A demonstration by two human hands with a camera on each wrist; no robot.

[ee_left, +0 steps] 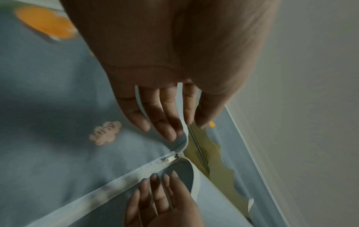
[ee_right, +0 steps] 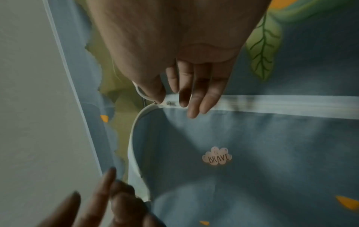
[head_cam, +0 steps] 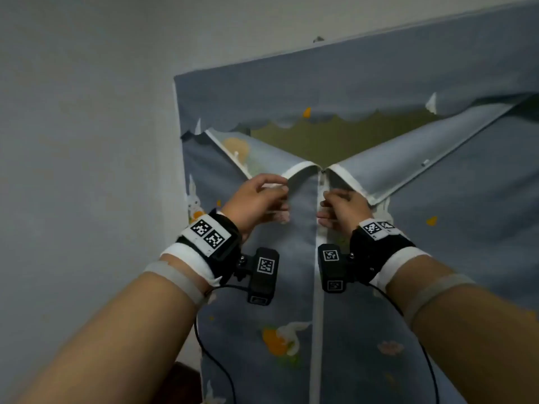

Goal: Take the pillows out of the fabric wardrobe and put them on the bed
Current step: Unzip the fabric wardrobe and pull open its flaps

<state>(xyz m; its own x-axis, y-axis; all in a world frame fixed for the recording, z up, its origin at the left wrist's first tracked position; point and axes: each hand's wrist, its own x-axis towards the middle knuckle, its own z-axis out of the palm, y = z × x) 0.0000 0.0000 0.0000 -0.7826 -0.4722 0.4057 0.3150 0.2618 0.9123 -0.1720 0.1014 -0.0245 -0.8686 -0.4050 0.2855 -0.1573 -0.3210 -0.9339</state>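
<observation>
The blue-grey fabric wardrobe (head_cam: 437,228), printed with rabbits and carrots, fills the head view. Its front zipper is undone at the top, and two flaps fold outward over an olive-green opening (head_cam: 320,141). No pillow shows inside. My left hand (head_cam: 281,199) pinches the white edge of the left flap (ee_left: 184,130). My right hand (head_cam: 325,205) is just right of the zipper, with its thumb and fingers on the right flap's white edge (ee_right: 139,92). The zipper slider (ee_right: 168,102) sits right at its fingertips. Below the hands the zipper (head_cam: 316,316) stays closed.
A plain grey wall (head_cam: 87,141) stands directly left of the wardrobe. A dark brown object (head_cam: 180,383) shows at the bottom, beside the wardrobe's lower left corner. Black cables hang from both wrist cameras in front of the fabric.
</observation>
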